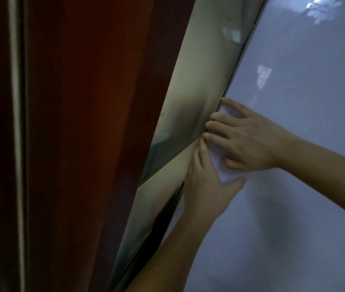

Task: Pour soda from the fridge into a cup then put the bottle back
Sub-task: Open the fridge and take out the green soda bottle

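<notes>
Fridge door, pale and glossy, fills the right of the view. The right hand and left hand curl their fingertips into its left edge seam, clamped on the door. No bottle or cup in view. A dark red-brown panel stands left.

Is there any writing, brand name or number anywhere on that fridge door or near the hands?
None can be read.
Fridge door: glossy and plain, with only pale reflections and a blurred flower-like pattern at the top right, no letters.
Red-brown panel beside it: no label or sign.
Left hand and right hand, both at the door's edge: nothing written near them.
</notes>
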Demonstrator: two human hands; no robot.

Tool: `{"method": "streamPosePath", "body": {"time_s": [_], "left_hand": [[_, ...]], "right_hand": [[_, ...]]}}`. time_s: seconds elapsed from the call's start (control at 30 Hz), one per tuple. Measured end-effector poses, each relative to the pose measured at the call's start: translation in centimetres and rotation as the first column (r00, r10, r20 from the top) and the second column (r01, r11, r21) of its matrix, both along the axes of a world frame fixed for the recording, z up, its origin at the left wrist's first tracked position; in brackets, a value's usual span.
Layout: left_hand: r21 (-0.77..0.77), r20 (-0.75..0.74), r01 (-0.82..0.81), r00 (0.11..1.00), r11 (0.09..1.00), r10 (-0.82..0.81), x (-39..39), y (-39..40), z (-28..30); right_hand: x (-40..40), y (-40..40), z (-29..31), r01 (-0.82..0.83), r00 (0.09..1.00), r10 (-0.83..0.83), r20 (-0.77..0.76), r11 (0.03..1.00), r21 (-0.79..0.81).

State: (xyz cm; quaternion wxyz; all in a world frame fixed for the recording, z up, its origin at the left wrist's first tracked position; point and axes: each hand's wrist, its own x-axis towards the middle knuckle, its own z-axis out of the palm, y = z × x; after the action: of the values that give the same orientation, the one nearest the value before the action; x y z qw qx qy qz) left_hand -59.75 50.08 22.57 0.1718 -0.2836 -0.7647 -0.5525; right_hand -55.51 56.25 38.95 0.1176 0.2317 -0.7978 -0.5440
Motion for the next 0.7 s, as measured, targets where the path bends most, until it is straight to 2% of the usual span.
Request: {"method": "streamPosePath", "body": {"time_s": [0.13,0.23,0.3,0.4,0.5,0.6,0.7], "left_hand": [[-0.086,-0.026,0.093,0.995,0.992,-0.096,4.4,-5.4,-0.7],[-0.225,-0.275,-0.072,0.961,0.972,0.007,8.5,-9.4,-2.9],[-0.309,-0.412,-0.137,0.911,0.941,-0.003,10.8,-11.2,-5.1],[-0.472,-0.525,-0.108,0.832,0.875,-0.180,13.7,-13.5,-8.1],[-0.641,-0.587,-0.114,0.709,0.759,-0.390,15.9,-15.2,-8.8],[-0.721,-0.611,-0.162,0.608,0.674,-0.507,18.4,-16.8,-8.1],[-0.754,-0.624,-0.192,0.509,0.628,-0.593,21.6,-18.3,-7.3]], "right_hand": [[3.4,-2.5,-0.3,0.005,1.000,-0.005,-0.015,1.000,-0.019],[6.8,-4.5,-0.5,0.001,0.999,-0.002,-0.032,1.000,-0.030],[9.4,-6.0,-0.8,-0.016,0.998,0.012,-0.053,0.998,-0.066],[13.7,-7.9,-1.6,-0.033,0.995,0.024,-0.101,0.995,-0.090],[18.0,-9.7,-2.2,-0.015,0.990,0.000,-0.144,0.995,-0.101],[22.3,-11.2,-2.9,-0.005,0.981,-0.024,-0.190,0.989,-0.150],[26.2,-12.9,-4.0,-0.040,0.965,-0.021,-0.262,0.973,-0.226]]}}
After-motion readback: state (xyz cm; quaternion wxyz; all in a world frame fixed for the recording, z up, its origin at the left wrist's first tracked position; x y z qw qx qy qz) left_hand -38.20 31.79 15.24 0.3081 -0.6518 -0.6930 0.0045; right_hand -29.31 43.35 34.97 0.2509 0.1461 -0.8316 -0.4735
